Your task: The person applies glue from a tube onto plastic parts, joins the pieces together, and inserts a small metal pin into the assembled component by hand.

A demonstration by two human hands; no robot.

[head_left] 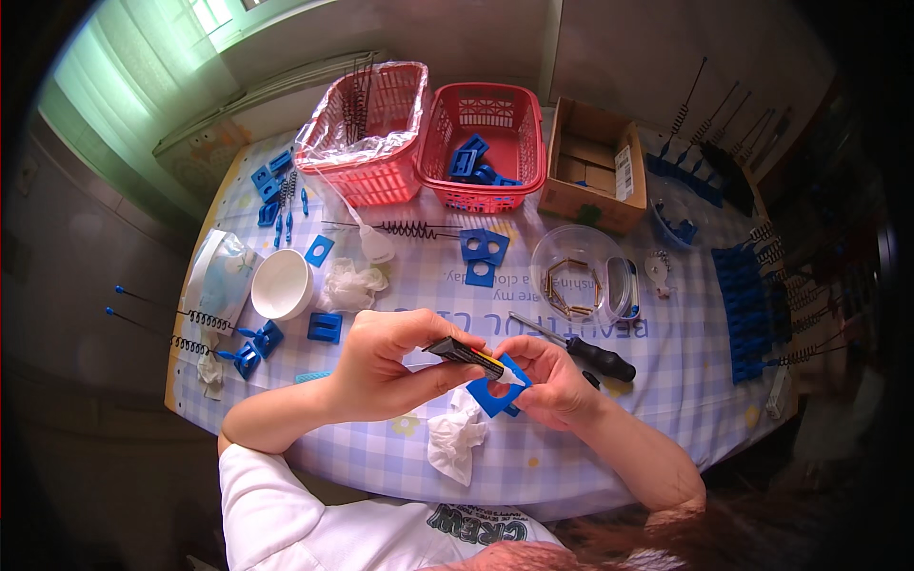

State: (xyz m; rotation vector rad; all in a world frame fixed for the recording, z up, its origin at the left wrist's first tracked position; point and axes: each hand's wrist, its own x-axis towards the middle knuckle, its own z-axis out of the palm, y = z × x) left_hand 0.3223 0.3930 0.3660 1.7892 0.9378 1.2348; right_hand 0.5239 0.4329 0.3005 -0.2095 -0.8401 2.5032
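My left hand [392, 366] is closed round a small black-and-yellow glue tube [464, 356] with a white nozzle. Its tip points right and meets the upper edge of a flat blue plastic plate [487, 399] with a round hole. Between thumb and fingers, my right hand [552, 381] pinches that plate from its right side. Just below them a crumpled white tissue [455, 443] lies on the checked cloth. A screwdriver [598, 357] with a black handle rests close beyond my right hand.
Two red baskets [484, 190] and a cardboard box [586, 205] stand at the back. A white bowl [282, 285] is at left, a clear round tub [562, 246] right of centre. Blue parts with black springs [747, 314] line the right edge; more blue plates [484, 247] lie mid-table.
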